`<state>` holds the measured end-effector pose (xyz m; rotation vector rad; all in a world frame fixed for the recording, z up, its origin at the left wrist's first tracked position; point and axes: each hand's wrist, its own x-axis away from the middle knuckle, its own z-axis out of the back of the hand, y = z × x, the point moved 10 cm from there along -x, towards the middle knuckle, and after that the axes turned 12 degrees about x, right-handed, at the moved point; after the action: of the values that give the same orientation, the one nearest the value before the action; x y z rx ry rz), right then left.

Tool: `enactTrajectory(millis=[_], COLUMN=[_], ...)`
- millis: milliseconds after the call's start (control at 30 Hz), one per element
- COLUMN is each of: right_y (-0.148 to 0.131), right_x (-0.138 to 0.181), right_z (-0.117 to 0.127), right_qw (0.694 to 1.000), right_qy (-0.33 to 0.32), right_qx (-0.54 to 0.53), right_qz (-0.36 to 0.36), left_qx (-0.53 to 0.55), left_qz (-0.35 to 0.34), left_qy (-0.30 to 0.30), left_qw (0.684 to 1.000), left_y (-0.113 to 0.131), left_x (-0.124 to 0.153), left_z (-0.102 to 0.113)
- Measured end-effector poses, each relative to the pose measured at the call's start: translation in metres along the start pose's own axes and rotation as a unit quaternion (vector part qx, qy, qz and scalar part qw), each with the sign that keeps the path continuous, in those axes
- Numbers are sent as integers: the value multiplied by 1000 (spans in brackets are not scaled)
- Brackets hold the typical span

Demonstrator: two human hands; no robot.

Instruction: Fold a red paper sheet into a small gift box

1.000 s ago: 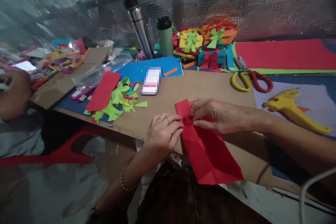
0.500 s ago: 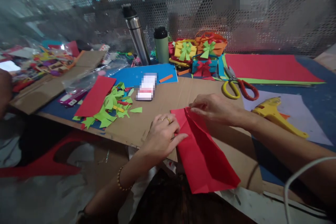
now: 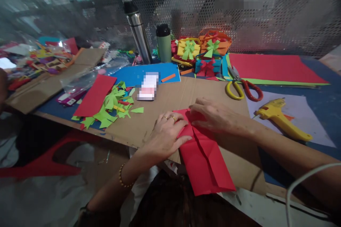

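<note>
A folded sheet of red paper (image 3: 202, 163) lies in front of me, its near end reaching past the edge of the cardboard. Its right side is folded inward, and a dark crease runs down its length. My left hand (image 3: 166, 131) grips the paper's left side, fingers curled on top and thumb stretched along the surface. On the upper right part, my right hand (image 3: 210, 113) has its bent fingers pressed down on the folded flap. The fingertips of the right hand are partly hidden.
Scissors (image 3: 238, 83) and a yellow glue gun (image 3: 282, 118) lie to the right. Green paper scraps (image 3: 112, 104) and a phone (image 3: 148, 87) are left. Behind stand two bottles (image 3: 138, 35), small paper bags with bows (image 3: 206, 67) and red sheets (image 3: 269, 65). A white cable (image 3: 290, 191) crosses my right forearm.
The right flap of the red paper has come down flatter, towards the left. My right hand has shifted slightly left and down, from pinching the edge to pressing on the fold. My left hand stays put.
</note>
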<state>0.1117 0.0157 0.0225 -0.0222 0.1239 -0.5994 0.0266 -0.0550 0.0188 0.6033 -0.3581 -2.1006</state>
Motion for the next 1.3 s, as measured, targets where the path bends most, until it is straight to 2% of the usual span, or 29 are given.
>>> enactTrajectory(millis=[233, 400, 633, 800, 1033, 1300], right_y=[4, 9, 14, 15, 9, -12], right_x=[1, 3, 4, 4, 6, 18], right_z=[-3, -10, -13, -12, -6, 10], right_qw=[999, 997, 992, 990, 987, 977], right_qy=[-30, -69, -82, -93, -106, -123], right_qx=[-22, -40, -93, -103, -115, -92], right_qz=[-8, -10, -14, -22, 44, 146], left_qx=[-19, 24, 82, 87, 47, 20], left_qz=[-10, 4, 35, 17, 1, 2], left_qy=[27, 49, 40, 23, 5, -9], left_qw=[999, 999, 995, 996, 999, 1000], left_y=[3, -2, -13, -11, -6, -3], left_x=[-1, 5, 9, 6, 4, 2], left_z=[-3, 2, 7, 3, -4, -5])
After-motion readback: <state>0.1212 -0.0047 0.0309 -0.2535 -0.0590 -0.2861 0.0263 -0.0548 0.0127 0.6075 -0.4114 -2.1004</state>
